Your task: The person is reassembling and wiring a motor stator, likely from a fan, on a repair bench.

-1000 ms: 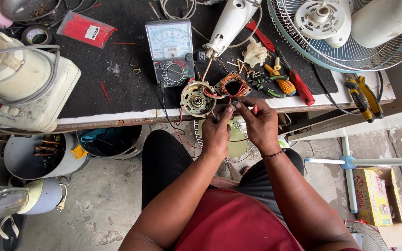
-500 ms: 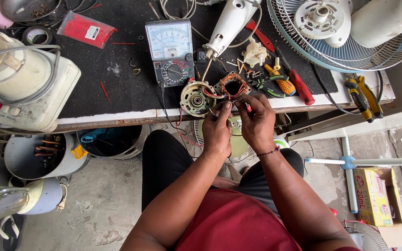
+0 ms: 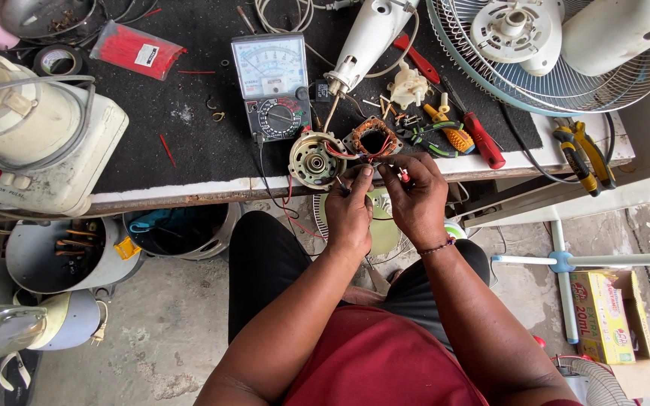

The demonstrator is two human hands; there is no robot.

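Hands (image 3: 385, 199) slightly nearer motor stator (image 3: 372, 140)

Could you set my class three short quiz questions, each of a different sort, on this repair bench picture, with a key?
1. True or false: both hands work at the bench's near edge.
2. What lies directly behind the hands? A) a kettle B) a motor stator with copper windings C) a book
3. Fill in: the analog meter sits on a ____ mat.

Key:
1. True: left hand and right hand meet at the bench edge.
2. B, the stator.
3. Black: the meter lies on the mat.
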